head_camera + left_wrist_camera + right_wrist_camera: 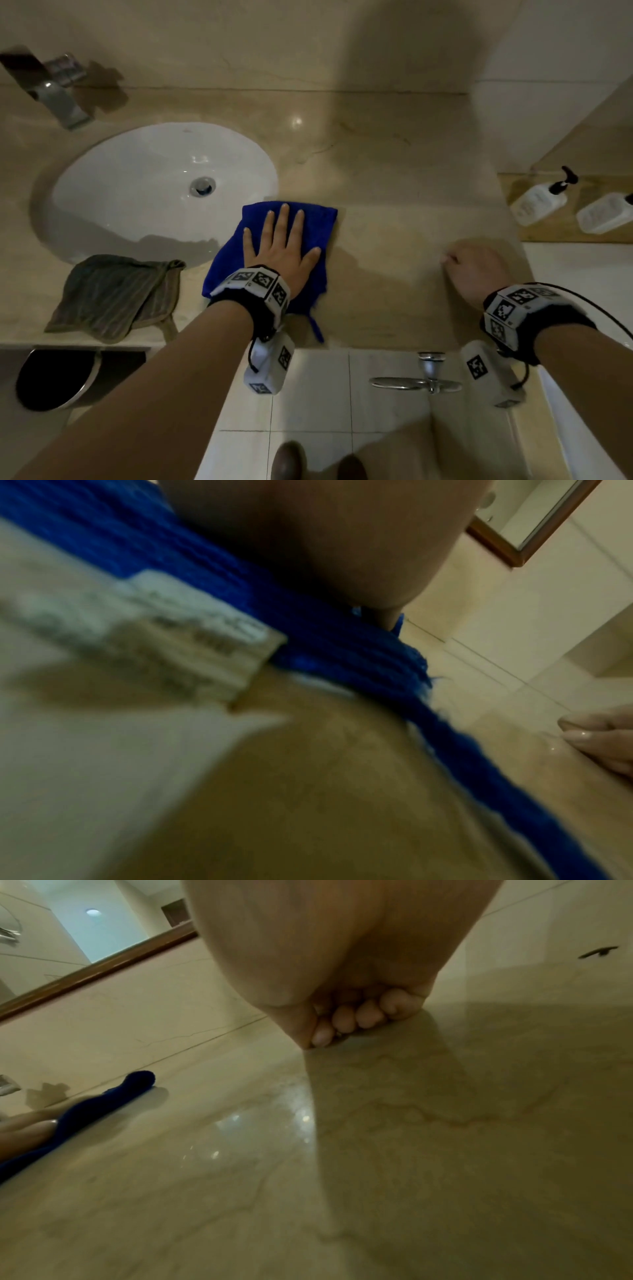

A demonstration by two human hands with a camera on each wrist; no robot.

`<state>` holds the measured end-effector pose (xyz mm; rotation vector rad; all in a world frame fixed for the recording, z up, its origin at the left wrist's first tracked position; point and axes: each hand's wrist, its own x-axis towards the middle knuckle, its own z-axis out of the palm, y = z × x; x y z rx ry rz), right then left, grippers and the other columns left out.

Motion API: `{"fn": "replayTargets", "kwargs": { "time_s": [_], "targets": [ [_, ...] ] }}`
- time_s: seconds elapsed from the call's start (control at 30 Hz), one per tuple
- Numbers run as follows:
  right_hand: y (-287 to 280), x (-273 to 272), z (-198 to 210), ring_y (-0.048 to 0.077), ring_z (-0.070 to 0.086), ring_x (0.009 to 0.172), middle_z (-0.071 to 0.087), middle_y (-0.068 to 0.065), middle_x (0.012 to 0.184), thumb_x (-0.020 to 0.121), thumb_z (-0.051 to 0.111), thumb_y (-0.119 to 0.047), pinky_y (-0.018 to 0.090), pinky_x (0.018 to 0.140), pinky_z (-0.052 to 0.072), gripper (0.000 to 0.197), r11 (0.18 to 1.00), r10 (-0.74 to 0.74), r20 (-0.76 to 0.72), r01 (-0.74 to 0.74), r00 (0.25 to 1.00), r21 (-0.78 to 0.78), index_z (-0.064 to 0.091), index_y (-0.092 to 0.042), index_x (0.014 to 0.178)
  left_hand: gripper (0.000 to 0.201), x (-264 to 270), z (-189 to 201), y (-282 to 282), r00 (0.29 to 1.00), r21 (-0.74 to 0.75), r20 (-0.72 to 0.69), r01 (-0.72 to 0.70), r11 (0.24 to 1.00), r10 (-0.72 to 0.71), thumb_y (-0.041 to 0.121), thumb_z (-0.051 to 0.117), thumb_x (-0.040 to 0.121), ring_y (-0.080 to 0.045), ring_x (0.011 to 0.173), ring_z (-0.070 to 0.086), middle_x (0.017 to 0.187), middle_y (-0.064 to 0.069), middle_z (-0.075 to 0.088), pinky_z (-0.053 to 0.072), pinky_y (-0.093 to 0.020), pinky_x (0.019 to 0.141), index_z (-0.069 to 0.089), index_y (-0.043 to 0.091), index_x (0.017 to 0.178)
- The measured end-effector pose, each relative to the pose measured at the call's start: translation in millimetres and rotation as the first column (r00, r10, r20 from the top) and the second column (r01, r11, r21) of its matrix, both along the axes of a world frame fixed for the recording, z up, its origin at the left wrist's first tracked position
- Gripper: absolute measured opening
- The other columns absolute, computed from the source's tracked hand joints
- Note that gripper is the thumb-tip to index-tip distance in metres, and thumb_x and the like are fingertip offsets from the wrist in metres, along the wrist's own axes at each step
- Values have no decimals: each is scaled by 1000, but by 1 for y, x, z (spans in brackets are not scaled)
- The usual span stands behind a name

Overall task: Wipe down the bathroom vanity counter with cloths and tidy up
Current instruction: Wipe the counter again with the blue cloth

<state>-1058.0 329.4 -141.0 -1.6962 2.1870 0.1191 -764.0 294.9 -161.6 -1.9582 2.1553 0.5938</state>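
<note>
A blue cloth lies flat on the beige marble counter, just right of the white sink. My left hand presses on it with straight, spread fingers. In the left wrist view the blue cloth runs under my palm, with a white care label beside it. My right hand rests on the bare counter near its right end, curled into a fist that holds nothing; the right wrist view shows its curled fingers touching the marble. A grey striped cloth lies at the counter's front left.
A chrome faucet stands behind the sink. Two white pump bottles sit on a wooden shelf at the far right. Below the counter edge are a black bin, a chrome towel ring and tiled floor.
</note>
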Motion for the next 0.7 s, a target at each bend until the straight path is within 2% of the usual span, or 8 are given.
{"fn": "replayTargets", "kwargs": {
  "time_s": [0.1,0.27,0.43,0.57,0.7],
  "targets": [
    [-2,-2,-2,29,51,87,57,16,94,98,42,-19,37,78,40,26,1000,-6,43,6,999,-16,60,0,95,70,2,0,-7,1000,-1,2,28,1000,-28,62,13,95,-17,144,-24,155,8,-31,-14,-52,115,-22,33,148],
    [1,-4,-7,31,50,81,56,17,86,97,45,-20,36,72,37,25,998,-31,66,34,997,-50,59,-4,84,70,2,0,-6,998,-13,9,61,998,-61,61,13,96,-20,145,-24,156,5,-29,-15,-52,114,-20,30,150],
    [1,2,5,31,50,82,56,19,85,97,46,-19,35,72,36,27,998,-43,77,45,996,-32,54,-6,74,70,0,2,-6,998,-22,12,70,997,-69,60,13,96,-20,145,-24,156,4,-28,-16,-53,113,-19,29,150],
    [1,2,6,34,54,93,59,20,96,97,46,-19,38,81,40,26,998,-56,79,59,995,-32,63,-1,92,70,0,2,-6,998,-23,16,60,998,-59,60,13,97,-20,145,-23,157,4,-27,-15,-53,113,-19,29,150],
    [3,1,11,33,54,91,60,18,97,98,44,-23,38,81,42,29,999,-46,71,46,996,-9,62,-1,94,69,-5,4,0,999,-20,21,32,999,-31,58,13,97,-20,145,-23,157,4,-28,-14,-53,114,-19,29,150]
  ]
}}
